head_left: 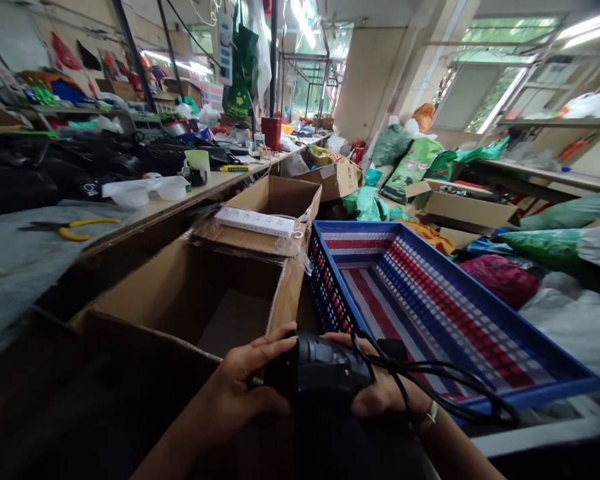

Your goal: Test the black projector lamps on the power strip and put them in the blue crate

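A black device [325, 363] with a glossy rounded casing is between my two hands at the bottom centre; I cannot make out its exact kind. My left hand [247, 383] grips its left end, fingers stretched along the top. My right hand [380, 383] wraps round its other end, thumb on the near side. A looped black cable [445, 373] hangs over my right hand and wrist. Just beyond lie an open cardboard box [145, 313] on the left and a blue plastic crate [480, 293] with a striped lining on the right.
A white power strip [257, 221] lies on the flap of a second cardboard box [285, 190]. On the left workbench are yellow-handled pliers [80, 228], clear plastic parts [147, 190] and several black devices [15, 180]. Filled bags [415, 167] and another carton [463, 210] stand at right.
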Motion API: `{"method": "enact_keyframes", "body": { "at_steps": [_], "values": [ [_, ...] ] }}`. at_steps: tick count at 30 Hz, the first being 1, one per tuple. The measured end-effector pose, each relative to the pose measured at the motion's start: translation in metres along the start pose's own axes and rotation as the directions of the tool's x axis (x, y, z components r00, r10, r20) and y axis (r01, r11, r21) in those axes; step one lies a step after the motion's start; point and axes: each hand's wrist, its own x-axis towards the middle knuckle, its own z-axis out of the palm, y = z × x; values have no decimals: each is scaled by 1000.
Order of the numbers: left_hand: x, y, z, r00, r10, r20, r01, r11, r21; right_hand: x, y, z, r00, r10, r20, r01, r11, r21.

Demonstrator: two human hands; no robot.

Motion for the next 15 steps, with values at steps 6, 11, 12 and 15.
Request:
{"method": "enact_keyframes", "body": {
  "at_steps": [6,11,12,15],
  "values": [
    [5,-8,1,999,-8,-42,2,987,-164,-1,2,2,999,40,20,-41,997,61],
    [6,-18,20,999,-41,-20,38,992,-117,-22,-13,2,995,100,-1,-99,980,175],
    [9,-20,24,999,-47,9,47,997,-64,-36,-16,-3,991,128,-48,-119,978,170],
    [20,-31,30,999,29,46,-37,983,182,-104,-21,-26,922,202,-331,-190,979,70]
  ]
}}
